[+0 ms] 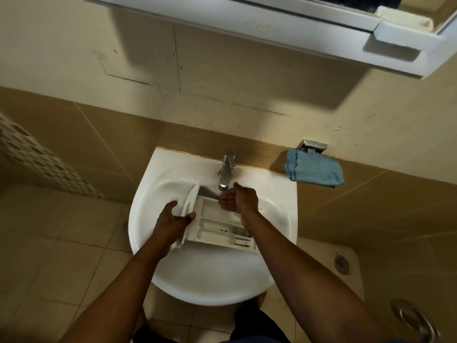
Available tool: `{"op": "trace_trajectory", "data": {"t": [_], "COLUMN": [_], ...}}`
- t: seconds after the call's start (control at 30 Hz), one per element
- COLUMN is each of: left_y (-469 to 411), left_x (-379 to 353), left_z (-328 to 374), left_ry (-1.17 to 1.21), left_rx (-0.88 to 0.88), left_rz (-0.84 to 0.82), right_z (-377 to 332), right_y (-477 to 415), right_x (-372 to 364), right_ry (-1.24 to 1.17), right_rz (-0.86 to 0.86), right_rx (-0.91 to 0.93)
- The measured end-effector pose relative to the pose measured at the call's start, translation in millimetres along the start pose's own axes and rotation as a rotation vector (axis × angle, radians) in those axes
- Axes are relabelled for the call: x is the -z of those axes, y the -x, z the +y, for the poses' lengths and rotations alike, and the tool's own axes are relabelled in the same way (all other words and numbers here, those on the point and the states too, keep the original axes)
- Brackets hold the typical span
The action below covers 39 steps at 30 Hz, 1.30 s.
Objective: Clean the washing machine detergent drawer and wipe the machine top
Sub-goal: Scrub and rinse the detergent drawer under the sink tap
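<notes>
The white detergent drawer lies across the basin of the white sink, its compartments facing up and its front panel at the left. Dark specks sit in one compartment. My left hand grips the front panel, thumb on one side and fingers on the other. Over the drawer's far end, my right hand is cupped, palm up, with relaxed fingers just below the spout of the chrome tap. It holds nothing.
A blue cloth hangs from a metal holder on the wall right of the sink. A white mirror cabinet juts out overhead. Floor drains sit in the tiled floor on the right.
</notes>
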<state>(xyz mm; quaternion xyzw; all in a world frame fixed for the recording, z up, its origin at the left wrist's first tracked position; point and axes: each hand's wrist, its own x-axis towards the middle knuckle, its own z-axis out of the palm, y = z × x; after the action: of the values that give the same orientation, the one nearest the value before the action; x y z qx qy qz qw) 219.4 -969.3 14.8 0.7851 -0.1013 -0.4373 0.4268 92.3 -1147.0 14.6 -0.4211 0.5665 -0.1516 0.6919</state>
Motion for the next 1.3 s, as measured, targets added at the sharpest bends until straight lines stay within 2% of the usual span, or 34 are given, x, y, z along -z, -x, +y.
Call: {"op": "trace_trajectory", "data": {"t": [0.13,0.2,0.33,0.4,0.5,0.53,0.6,0.67,0.7,0.83,0.97,1.1,1.2,1.3], "left_y": [-1,0,-1,-1,0,0,0,-1,-1,-1,-1,-1,0,1], "left_x": [0,-1,0,0,2,2,1,0,0,-1,-1,-1,-1,-1], "left_z": [-1,0,0,1,0,0,0,-1,0,-2,-1,-1,0,-1], "left_ry": [0.010,0.011,0.012,0.017,0.022,0.019,0.010,0.010,0.008,0.016,0.008,0.027,0.014,0.016], "left_rx": [0.004,0.006,0.020,0.022,0.030,0.032,0.028,0.021,0.016,0.003,0.003,0.016,0.008,0.002], "left_rz": [0.004,0.004,0.005,0.007,-0.002,-0.005,-0.004,0.005,0.011,0.016,0.019,0.018,0.025,0.036], "right_z": [-20,-27,-25,-13,9,16,26,35,42,49,26,21,38,47], "right_y": [-5,-6,-8,-8,-1,2,9,18,22,20,9,11,23,28], "right_x": [-21,-25,-23,-15,-8,-11,-21,-33,-36,-2,26,6,-18,-8], "right_ry": [-0.601,-0.696,-0.702,-0.558,-0.073,0.074,0.415,0.752,0.841,0.883,0.937,0.855,0.914,1.002], "right_rz": [-0.150,-0.180,-0.209,-0.187,-0.160,-0.154,-0.143,-0.211,-0.268,-0.422,-0.374,-0.313,-0.379,-0.428], "right_rx": [-0.172,-0.202,-0.231,-0.242,-0.235,-0.172,0.076,0.297,0.335,0.277,0.264,0.298,0.342,0.353]}}
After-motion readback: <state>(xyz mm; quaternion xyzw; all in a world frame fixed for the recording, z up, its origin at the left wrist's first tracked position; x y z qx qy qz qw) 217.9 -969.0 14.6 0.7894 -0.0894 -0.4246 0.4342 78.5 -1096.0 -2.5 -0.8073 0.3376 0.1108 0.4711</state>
